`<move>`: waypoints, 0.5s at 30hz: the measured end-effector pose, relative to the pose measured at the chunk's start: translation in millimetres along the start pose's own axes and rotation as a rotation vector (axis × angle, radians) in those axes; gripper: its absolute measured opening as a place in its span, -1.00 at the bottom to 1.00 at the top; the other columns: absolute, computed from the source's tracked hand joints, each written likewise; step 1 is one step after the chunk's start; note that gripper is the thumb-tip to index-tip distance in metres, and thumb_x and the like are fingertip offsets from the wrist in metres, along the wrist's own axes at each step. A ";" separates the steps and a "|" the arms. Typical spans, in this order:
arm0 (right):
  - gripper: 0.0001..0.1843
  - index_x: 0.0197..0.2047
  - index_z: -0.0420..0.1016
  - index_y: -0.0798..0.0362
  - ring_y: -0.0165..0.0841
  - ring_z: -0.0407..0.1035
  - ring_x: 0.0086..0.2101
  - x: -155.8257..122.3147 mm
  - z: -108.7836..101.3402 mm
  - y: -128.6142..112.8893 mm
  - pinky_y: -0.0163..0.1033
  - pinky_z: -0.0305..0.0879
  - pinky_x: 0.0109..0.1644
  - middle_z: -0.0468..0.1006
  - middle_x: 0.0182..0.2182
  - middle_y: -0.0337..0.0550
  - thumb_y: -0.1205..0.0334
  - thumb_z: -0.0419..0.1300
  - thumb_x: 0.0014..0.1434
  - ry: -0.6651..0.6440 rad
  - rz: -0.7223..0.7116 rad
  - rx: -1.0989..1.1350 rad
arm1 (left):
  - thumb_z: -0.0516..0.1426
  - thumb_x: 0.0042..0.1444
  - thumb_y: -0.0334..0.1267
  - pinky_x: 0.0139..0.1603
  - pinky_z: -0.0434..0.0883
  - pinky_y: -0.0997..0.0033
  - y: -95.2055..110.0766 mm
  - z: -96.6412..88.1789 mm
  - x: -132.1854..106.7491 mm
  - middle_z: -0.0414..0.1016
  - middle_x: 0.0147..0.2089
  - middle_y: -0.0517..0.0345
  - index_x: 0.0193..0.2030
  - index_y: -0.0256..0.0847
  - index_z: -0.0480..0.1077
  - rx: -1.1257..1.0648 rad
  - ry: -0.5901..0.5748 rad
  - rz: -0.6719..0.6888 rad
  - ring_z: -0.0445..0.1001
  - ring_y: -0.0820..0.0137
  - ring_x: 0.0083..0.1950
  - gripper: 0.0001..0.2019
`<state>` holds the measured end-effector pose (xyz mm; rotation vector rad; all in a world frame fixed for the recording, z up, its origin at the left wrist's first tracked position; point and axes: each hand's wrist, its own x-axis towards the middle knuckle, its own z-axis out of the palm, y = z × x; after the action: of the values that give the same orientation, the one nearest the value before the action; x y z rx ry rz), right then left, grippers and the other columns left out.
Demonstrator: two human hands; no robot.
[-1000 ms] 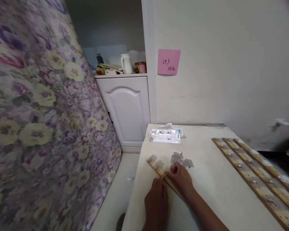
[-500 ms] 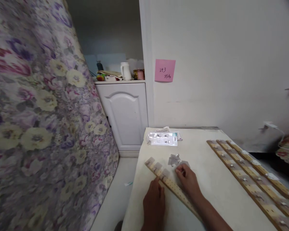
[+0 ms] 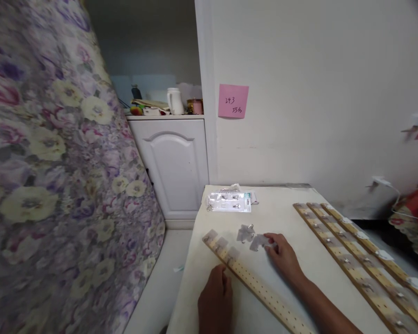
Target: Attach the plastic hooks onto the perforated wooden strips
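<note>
A pale wooden strip (image 3: 264, 293) with rows of small holes lies slantwise on the table. Several clear square adhesive hooks (image 3: 217, 244) sit along its far left end. Close to the strip's near edge, my left hand (image 3: 215, 294) has its fingers curled together; whether they hold anything is hidden. Beyond the strip is a small group of loose clear adhesive hooks (image 3: 245, 233) with metal hook parts. My right hand (image 3: 283, 256) pinches one clear adhesive hook (image 3: 259, 242) at the right side of this group, thumb and forefinger on its edge.
Clear blister packaging (image 3: 230, 202) lies at the back of the table. Three wooden strips (image 3: 355, 258) carrying hooks or white pieces run along the table's right side. A floral curtain (image 3: 66, 185) hangs on the left, and a white cabinet (image 3: 174, 169) stands behind.
My right hand has shifted a little right, onto the edge of a loose hook. My left hand has drawn slightly back from the strip. The whole view has moved slightly.
</note>
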<state>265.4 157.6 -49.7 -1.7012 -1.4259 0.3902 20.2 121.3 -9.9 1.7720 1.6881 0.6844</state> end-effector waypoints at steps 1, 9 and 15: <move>-0.66 -0.09 0.44 0.01 -0.32 0.35 -0.32 0.7 1.0 -1.2 -0.21 0.29 -0.19 0.44 -0.27 -0.17 0.19 0.06 0.04 0.018 0.009 0.006 | -0.06 0.17 -0.22 -0.19 0.29 0.46 0.8 -0.3 -0.5 0.53 -0.20 0.17 -0.01 -0.09 0.29 -0.006 0.002 0.002 0.49 0.34 -0.17 -0.73; -0.76 -0.34 0.42 0.04 -0.31 0.33 -0.39 1.4 -7.6 -8.0 -0.23 0.25 -0.26 0.47 -0.40 -0.17 0.08 0.03 0.12 0.137 0.068 0.136 | -0.05 0.17 -0.20 -0.18 0.30 0.41 -0.7 0.0 -0.3 0.52 -0.19 0.15 0.01 -0.10 0.29 -0.038 -0.022 0.004 0.48 0.31 -0.16 -0.71; -0.77 -0.40 0.36 0.02 -0.41 0.20 -0.55 -5.5 -28.9 -18.6 -0.30 0.14 -0.47 0.33 -0.56 -0.32 0.03 0.16 0.01 0.197 0.256 0.396 | -0.06 0.17 -0.22 -0.24 0.31 0.41 7.2 -3.3 -6.0 0.48 -0.27 0.16 -0.05 -0.14 0.31 -0.090 0.014 0.046 0.46 0.35 -0.28 -0.75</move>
<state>272.2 140.4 -20.1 -1.5464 -0.9196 0.5859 22.4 115.4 -2.3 1.7520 1.6045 0.7819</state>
